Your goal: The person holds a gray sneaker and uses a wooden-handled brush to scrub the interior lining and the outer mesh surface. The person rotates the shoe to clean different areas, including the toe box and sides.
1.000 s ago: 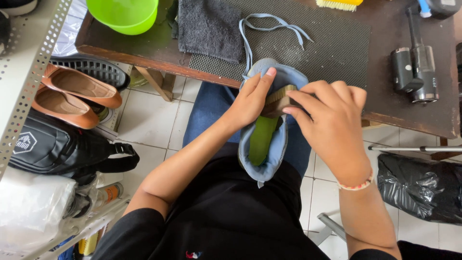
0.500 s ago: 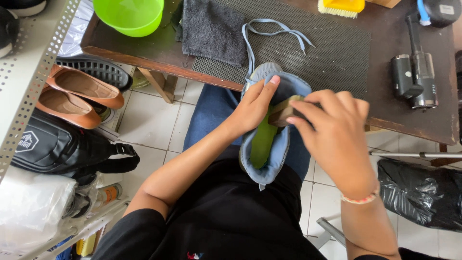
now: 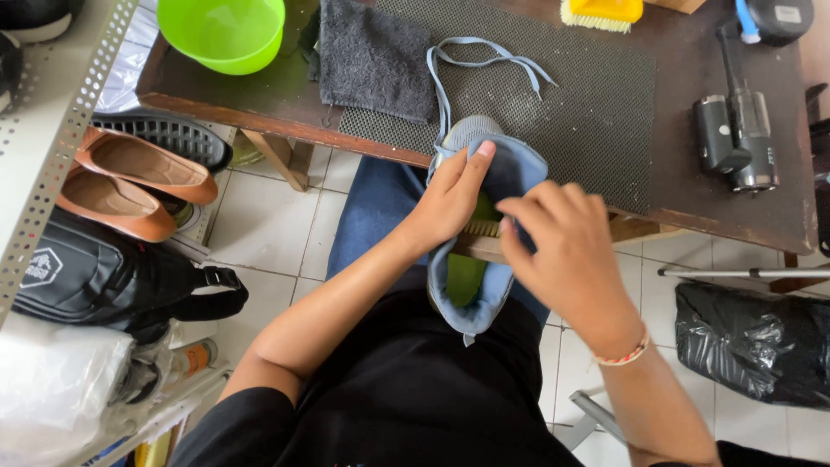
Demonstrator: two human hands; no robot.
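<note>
The left hand [image 3: 445, 203] clamps the shoe's [image 3: 484, 242] upper, thumb along the tongue, steadying it against the table [image 3: 692, 216] edge. Beside that grip, the right hand [image 3: 562, 251] closes on a brush [image 3: 484, 229], bristles inside. The shoe runs lengthwise toward the person, toe pointing away, heel nearest.

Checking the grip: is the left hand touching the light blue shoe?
Touching. The head view shows the left hand wrapped over the light blue shoe, fingers pressed on its upper.
</note>
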